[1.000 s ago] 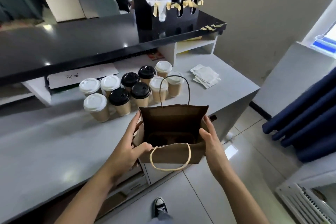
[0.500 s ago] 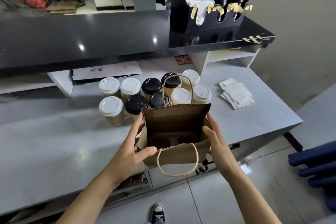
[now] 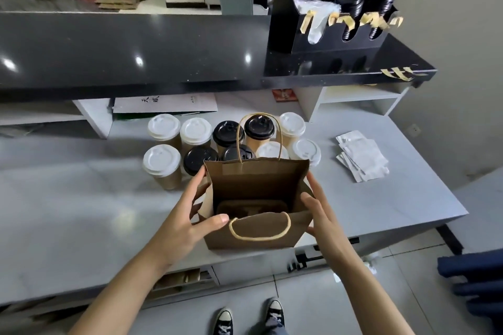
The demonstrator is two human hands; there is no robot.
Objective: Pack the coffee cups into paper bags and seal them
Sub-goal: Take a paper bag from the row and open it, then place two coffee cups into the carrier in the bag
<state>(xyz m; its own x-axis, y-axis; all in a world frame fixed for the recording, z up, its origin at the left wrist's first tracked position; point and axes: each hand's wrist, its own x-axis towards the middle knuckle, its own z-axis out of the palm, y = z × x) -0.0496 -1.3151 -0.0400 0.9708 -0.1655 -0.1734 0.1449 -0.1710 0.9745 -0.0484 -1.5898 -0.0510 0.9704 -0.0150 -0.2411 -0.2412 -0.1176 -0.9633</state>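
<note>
An open brown paper bag [image 3: 253, 235] with rope handles stands on the grey counter near its front edge. A cardboard cup carrier [image 3: 251, 208] lies at its bottom. My left hand [image 3: 187, 215] clasps the bag's left side, thumb on the front panel. My right hand [image 3: 319, 212] presses against its right side. Just behind the bag stand several coffee cups, some with white lids [image 3: 162, 162], some with black lids [image 3: 228, 134]; the bag partly hides the nearest ones.
A stack of white paper sleeves [image 3: 362, 155] lies on the counter to the right. A raised black bar top [image 3: 130, 49] runs behind, carrying a black organiser [image 3: 334, 8] with lids and straws. The counter's front edge [image 3: 245, 264] drops to the tiled floor.
The bag has travelled forward over the counter and now rests on it in front of the cups. Both hands kept their hold on its sides.
</note>
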